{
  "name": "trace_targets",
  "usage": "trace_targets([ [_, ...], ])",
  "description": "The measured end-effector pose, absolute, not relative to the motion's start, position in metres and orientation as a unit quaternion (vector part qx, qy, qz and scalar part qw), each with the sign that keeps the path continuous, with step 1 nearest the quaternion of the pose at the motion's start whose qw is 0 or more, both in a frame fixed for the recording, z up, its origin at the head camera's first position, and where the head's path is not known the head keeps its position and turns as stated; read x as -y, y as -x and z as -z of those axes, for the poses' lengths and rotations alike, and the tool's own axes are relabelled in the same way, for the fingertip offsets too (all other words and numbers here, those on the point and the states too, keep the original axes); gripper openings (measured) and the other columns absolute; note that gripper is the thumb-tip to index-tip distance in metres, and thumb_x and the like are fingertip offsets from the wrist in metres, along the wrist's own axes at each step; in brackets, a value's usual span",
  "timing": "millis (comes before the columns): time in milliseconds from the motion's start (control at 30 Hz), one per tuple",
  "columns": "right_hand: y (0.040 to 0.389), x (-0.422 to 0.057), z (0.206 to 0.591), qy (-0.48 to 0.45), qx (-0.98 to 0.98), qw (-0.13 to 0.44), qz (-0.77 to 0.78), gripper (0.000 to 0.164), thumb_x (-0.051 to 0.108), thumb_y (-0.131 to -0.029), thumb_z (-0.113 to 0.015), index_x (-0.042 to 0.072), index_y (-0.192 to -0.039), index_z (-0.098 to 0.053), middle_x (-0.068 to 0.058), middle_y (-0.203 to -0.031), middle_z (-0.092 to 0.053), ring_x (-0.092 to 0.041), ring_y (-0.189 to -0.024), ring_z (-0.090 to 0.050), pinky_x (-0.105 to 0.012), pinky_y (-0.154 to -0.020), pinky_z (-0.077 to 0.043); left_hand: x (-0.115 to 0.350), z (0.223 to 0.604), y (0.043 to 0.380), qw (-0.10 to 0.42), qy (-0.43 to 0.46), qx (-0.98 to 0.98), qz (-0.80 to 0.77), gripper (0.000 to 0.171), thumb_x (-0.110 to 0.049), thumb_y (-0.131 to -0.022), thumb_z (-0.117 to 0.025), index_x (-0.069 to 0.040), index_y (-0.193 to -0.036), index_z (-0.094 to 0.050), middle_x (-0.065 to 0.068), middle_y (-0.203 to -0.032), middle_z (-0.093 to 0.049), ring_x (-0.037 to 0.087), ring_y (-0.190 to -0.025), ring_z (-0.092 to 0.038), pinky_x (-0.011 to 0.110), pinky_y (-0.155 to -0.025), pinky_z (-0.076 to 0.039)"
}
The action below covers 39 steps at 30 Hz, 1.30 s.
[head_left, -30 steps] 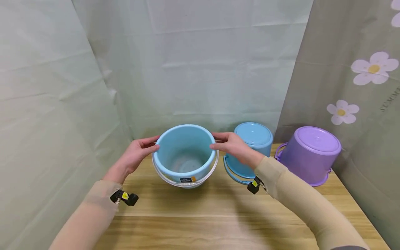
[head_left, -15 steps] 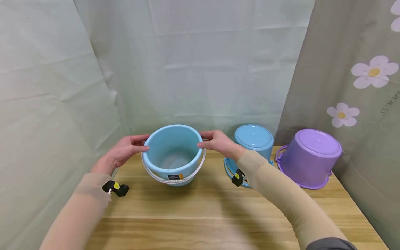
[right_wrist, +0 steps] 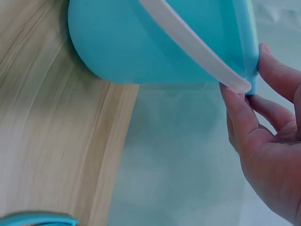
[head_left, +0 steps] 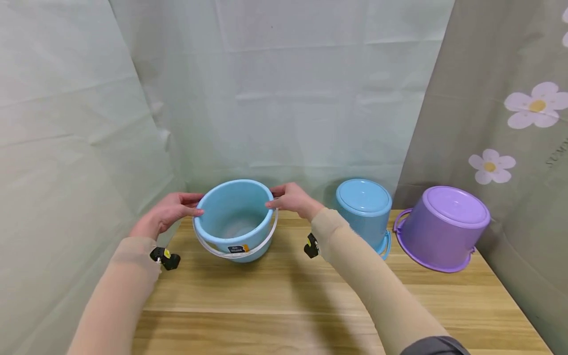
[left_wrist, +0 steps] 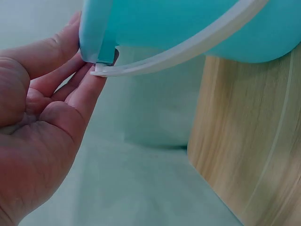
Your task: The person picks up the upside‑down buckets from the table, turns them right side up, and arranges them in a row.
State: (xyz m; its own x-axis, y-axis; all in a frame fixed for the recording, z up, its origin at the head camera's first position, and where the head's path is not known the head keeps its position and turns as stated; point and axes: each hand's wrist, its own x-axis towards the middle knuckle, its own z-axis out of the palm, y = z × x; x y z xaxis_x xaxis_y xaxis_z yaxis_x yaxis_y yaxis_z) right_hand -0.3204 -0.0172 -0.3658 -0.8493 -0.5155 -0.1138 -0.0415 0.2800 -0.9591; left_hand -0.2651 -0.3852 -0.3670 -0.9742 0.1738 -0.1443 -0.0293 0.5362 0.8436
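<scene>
A light blue bucket [head_left: 241,236] stands upright, mouth up, at the back left of the wooden table. Its white handle [head_left: 222,254] hangs down across the front, over a small dark label. My left hand [head_left: 170,213] pinches the rim on the left side, thumb on top and fingers under it by the handle joint, as the left wrist view shows. On the opposite side my right hand [head_left: 293,199] pinches the rim the same way. In the right wrist view, the right fingers [right_wrist: 240,110] touch the end of the white handle.
An upside-down blue bucket [head_left: 364,207] stands at the back right. Beside it, a purple bucket [head_left: 443,231] is also upside down, its handle toward the blue one. Pale cloth [head_left: 284,108] hangs behind the wooden table [head_left: 266,305]; a flowered grey cloth [head_left: 523,207] hangs on the right.
Both hands have moved left with the light blue bucket between them, away from the upside-down blue bucket. The other two buckets stay where they were.
</scene>
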Motion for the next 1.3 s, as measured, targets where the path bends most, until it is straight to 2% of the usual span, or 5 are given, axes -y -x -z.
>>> trace_targets([
  [533, 0.325, 0.037, 0.389, 0.161, -0.765, 0.162, 0.602, 0.054, 0.015, -0.1, -0.078, -0.001, -0.149, -0.061, -0.017, -0.145, -0.065, -0.028, -0.128, -0.064, -0.043, -0.108, -0.054, 0.409, 0.38, 0.279, 0.1, -0.035, -0.846, -0.522, 0.065, -0.009, -0.104, -0.07, 0.007, -0.16, -0.041, 0.029, -0.158, -0.047, -0.006, -0.11, -0.059, 0.058, -0.126, -0.026],
  [700, 0.323, 0.042, 0.392, 0.144, -0.744, 0.169, 0.631, 0.055, 0.015, -0.101, -0.077, 0.001, -0.151, -0.059, -0.017, -0.146, -0.064, -0.028, -0.13, -0.064, -0.044, -0.109, -0.053, 0.414, 0.381, 0.28, 0.106, -0.029, -0.838, -0.535, 0.064, -0.011, -0.106, -0.068, 0.007, -0.16, -0.04, 0.028, -0.161, -0.043, -0.007, -0.112, -0.06, 0.053, -0.127, -0.028],
  [933, 0.322, 0.046, 0.39, 0.142, -0.752, 0.168, 0.621, 0.054, 0.016, -0.102, -0.075, 0.002, -0.152, -0.058, -0.015, -0.147, -0.064, -0.028, -0.131, -0.063, -0.038, -0.106, -0.056, 0.417, 0.384, 0.28, 0.104, -0.019, -0.832, -0.544, 0.063, -0.014, -0.108, -0.066, 0.006, -0.161, -0.04, 0.026, -0.163, -0.042, -0.005, -0.114, -0.062, 0.022, -0.108, -0.049],
  [1133, 0.32, 0.053, 0.389, 0.147, -0.76, 0.147, 0.615, 0.051, 0.016, -0.104, -0.073, 0.0, -0.15, -0.059, -0.016, -0.144, -0.065, -0.028, -0.13, -0.064, -0.037, -0.103, -0.057, 0.413, 0.381, 0.28, 0.092, -0.004, -0.844, -0.528, 0.061, -0.014, -0.109, -0.063, 0.004, -0.162, -0.039, 0.025, -0.164, -0.042, -0.005, -0.113, -0.058, 0.045, -0.124, -0.035],
  [1300, 0.319, 0.054, 0.394, 0.155, -0.766, 0.122, 0.611, 0.05, 0.022, -0.104, -0.073, 0.001, -0.149, -0.062, -0.016, -0.143, -0.066, -0.027, -0.127, -0.065, -0.038, -0.101, -0.057, 0.414, 0.382, 0.278, 0.064, 0.002, -0.86, -0.505, 0.061, -0.022, -0.11, -0.063, 0.004, -0.161, -0.042, 0.026, -0.162, -0.044, 0.004, -0.121, -0.059, 0.046, -0.122, -0.039],
])
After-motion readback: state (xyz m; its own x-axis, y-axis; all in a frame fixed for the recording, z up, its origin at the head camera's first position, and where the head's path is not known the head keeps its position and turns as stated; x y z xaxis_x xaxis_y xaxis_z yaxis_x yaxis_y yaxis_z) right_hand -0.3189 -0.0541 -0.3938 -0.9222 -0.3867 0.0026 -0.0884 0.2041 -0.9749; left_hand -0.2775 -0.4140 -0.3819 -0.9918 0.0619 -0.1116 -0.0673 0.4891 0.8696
